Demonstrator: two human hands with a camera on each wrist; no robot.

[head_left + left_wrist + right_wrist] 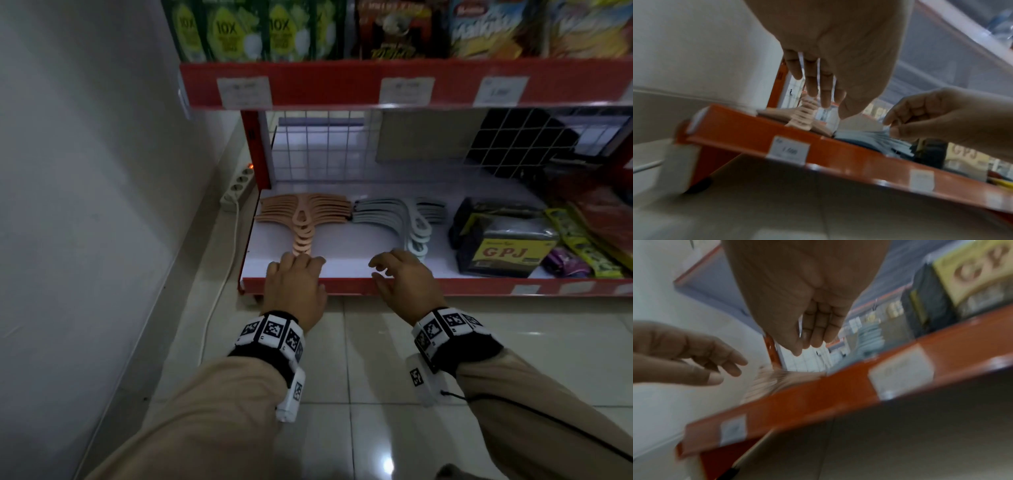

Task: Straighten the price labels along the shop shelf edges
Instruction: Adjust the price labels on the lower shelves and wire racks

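Observation:
The bottom shelf's red front edge [359, 286] carries white price labels; in the left wrist view one label [789, 151] sits below my left hand and a second label [922, 181] farther right. The right wrist view shows the same labels blurred [902, 371] [733, 429]. My left hand [294, 270] hovers over the edge with straight fingers [812, 81], holding nothing. My right hand [400, 274] hangs beside it, fingers loosely curled [818, 324] and empty. The upper shelf edge holds three labels [245, 90] [406, 89] [500, 90].
Peach hangers [303, 214] and grey hangers [404, 214] lie on the bottom shelf just beyond my fingers. A black GPJ pack [503, 246] stands to the right. A power strip [238, 185] with its cable lies by the white wall on the left. Tiled floor is underfoot.

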